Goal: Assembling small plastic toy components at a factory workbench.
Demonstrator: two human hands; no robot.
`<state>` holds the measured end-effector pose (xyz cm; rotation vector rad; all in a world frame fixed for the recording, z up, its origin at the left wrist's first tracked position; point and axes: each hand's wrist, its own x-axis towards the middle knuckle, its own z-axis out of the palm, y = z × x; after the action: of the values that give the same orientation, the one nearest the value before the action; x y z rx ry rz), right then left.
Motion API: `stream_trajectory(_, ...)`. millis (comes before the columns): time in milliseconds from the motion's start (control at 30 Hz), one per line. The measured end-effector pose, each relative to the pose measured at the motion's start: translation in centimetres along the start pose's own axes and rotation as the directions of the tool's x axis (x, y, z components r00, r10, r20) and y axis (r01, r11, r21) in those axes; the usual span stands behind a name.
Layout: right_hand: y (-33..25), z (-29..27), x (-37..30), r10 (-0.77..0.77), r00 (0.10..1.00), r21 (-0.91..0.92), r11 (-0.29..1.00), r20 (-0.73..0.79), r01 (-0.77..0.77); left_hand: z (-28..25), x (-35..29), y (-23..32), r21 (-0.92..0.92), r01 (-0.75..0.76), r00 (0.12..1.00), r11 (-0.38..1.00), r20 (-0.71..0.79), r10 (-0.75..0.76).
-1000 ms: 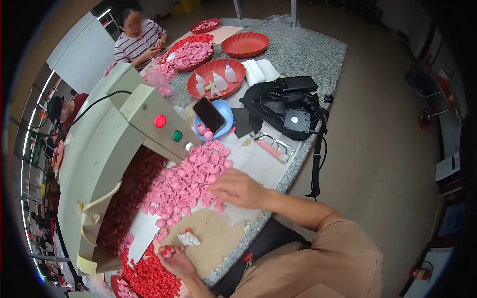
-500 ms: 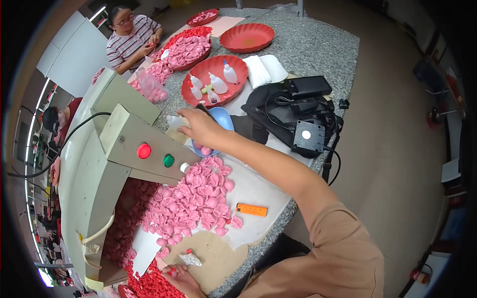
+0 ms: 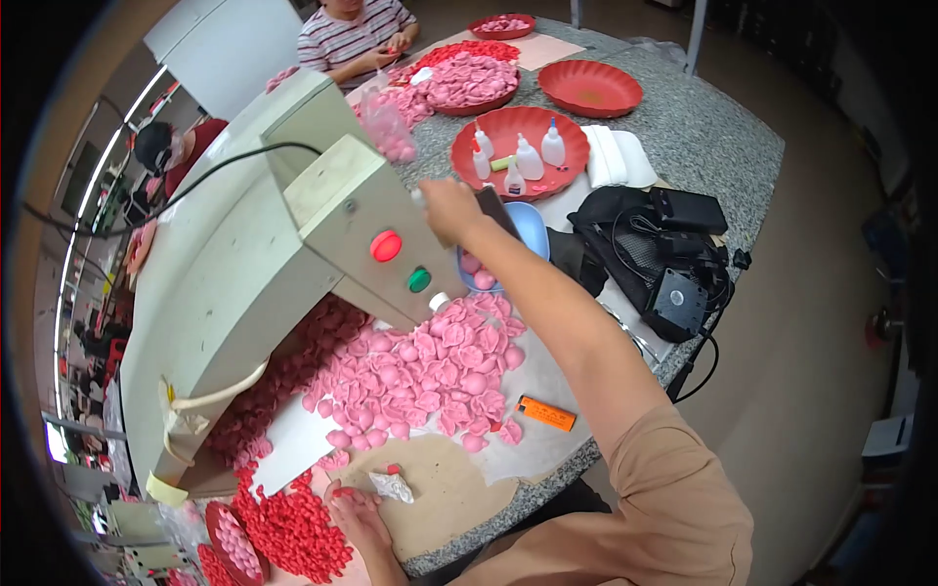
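My right hand (image 3: pixel 451 210) reaches out to the far side of the grey machine, closed round a white bottle (image 3: pixel 418 198); only a bit of it shows past the fingers. Close by is a blue tray (image 3: pixel 531 230) with several pink balls and a dark flat thing at its edge. At the bottom, my left hand (image 3: pixel 362 518) is curled beside the red heap, a small red piece (image 3: pixel 342 493) at its fingers. A crumpled whitish foil-like packet (image 3: pixel 393 486) lies just right of it. Pink petal-shaped pieces (image 3: pixel 420 366) are heaped between the hands.
The machine (image 3: pixel 225 264), with red and green buttons, stands at left. Small red pieces (image 3: pixel 293 527) pile below it. An orange lighter (image 3: pixel 546 412) lies near the table edge. Beyond are a red dish (image 3: pixel 469 176) of squeeze bottles, a black bag (image 3: pixel 625 244) and a co-worker (image 3: pixel 357 39).
The view has swung so the scene sits further right. My right hand has closed round the white bottle that stood by its fingertips. The left hand remains by the red pieces.
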<state>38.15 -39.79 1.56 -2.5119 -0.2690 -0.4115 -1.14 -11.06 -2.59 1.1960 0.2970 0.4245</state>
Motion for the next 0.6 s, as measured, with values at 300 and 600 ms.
stream_trajectory(300, -2.4, -9.3, -6.9, 0.007, 0.945, 0.293, 0.951, -0.326, 0.095, 0.3, 0.4, 1.2, -0.069, 0.05, 0.995, 0.996, -0.087, -0.056)
stream_trajectory(600, -10.9, -8.9, -27.2, -0.064, 0.969, 0.722, 0.679, 0.239, -0.133, -1.2, -1.7, 2.1, 0.241, -0.012, 1.0, 0.97, -0.024, 0.018)
